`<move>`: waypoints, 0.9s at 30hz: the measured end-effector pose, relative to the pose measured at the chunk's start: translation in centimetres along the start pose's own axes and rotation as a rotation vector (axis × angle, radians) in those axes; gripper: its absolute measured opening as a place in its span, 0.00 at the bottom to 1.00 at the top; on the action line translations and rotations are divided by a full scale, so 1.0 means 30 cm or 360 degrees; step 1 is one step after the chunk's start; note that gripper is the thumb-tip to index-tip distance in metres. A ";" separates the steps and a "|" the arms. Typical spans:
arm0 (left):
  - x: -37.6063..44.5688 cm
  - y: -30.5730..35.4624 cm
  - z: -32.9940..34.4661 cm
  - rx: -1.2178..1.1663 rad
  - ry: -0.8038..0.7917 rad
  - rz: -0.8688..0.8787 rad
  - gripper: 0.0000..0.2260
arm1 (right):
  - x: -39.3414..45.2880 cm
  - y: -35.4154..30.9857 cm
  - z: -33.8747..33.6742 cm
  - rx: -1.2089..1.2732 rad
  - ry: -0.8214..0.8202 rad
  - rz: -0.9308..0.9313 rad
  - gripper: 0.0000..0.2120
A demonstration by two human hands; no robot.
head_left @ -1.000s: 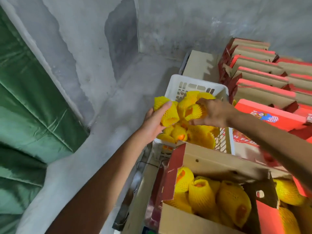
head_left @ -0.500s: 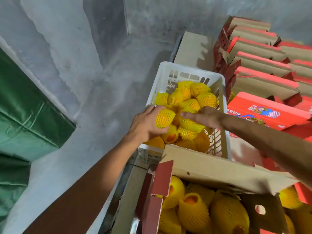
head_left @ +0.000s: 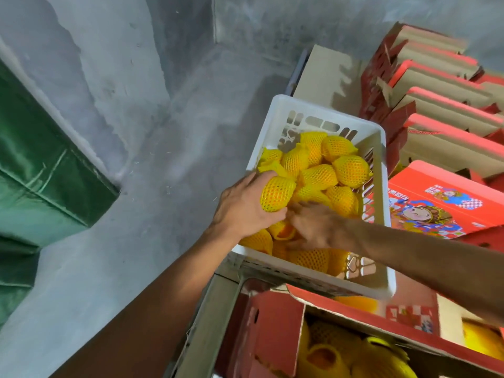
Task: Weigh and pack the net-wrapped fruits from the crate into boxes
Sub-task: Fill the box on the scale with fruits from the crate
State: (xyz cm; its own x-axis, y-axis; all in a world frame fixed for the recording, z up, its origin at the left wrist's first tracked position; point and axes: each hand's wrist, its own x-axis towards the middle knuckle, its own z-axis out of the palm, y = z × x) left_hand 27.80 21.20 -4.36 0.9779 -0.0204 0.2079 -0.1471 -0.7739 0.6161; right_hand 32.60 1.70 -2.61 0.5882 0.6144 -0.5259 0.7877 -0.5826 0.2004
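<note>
Head view, fruit picking from the crate. The left hand [head_left: 240,211] grasps one net-wrapped fruit [head_left: 276,193] at the near-left corner of the white crate [head_left: 321,113], fingers curled round its near side, its long axis running roughly near to far. The right hand [head_left: 316,227] reaches into the pile just right of it, fingers spread and pointing left among the remaining fruits [head_left: 338,162]; whether its grip has closed on one cannot be told. The open box [head_left: 275,334], already holding wrapped fruit, lies directly near of the crate, so the held fruit probably travels nearward, the left hand being closer.
</note>
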 end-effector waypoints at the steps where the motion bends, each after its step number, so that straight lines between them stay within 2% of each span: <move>1: 0.002 -0.001 0.006 0.0065 -0.0009 0.0042 0.36 | 0.023 -0.019 0.018 -0.0073 -0.0026 0.0017 0.40; 4: 0.002 -0.011 0.017 0.0049 0.0024 0.0047 0.36 | 0.083 -0.052 0.065 -0.0207 -0.0071 0.0050 0.40; 9: 0.009 -0.011 0.012 0.0074 0.0039 0.0064 0.36 | 0.116 -0.022 0.041 0.0152 -0.0053 0.0161 0.32; 14: 0.003 0.008 -0.006 -0.0019 -0.0014 -0.0060 0.36 | -0.001 0.012 -0.064 0.0671 0.0237 0.0221 0.41; 16: -0.007 0.020 -0.032 -0.0261 0.0005 -0.0135 0.35 | -0.079 0.031 -0.123 0.0835 0.0304 0.0266 0.42; 19: -0.050 0.048 -0.085 -0.0897 -0.0037 -0.0259 0.30 | -0.232 0.041 -0.209 0.0998 0.0377 0.0326 0.45; 21: -0.077 0.079 -0.133 -0.1167 -0.0114 -0.0304 0.28 | -0.339 0.023 -0.271 0.1110 0.0496 0.0394 0.45; 27: -0.245 0.209 -0.309 -0.1342 -0.0158 -0.0082 0.28 | -0.627 -0.133 -0.413 0.1661 0.1058 0.0561 0.32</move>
State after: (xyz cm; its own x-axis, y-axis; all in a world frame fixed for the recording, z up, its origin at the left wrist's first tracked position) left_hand 18.32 22.35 5.02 0.9891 -0.0842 0.1208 -0.1250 -0.0458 0.9911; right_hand 20.66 -0.93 16.73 0.9497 0.3132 -0.0054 0.2337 -0.7199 -0.6535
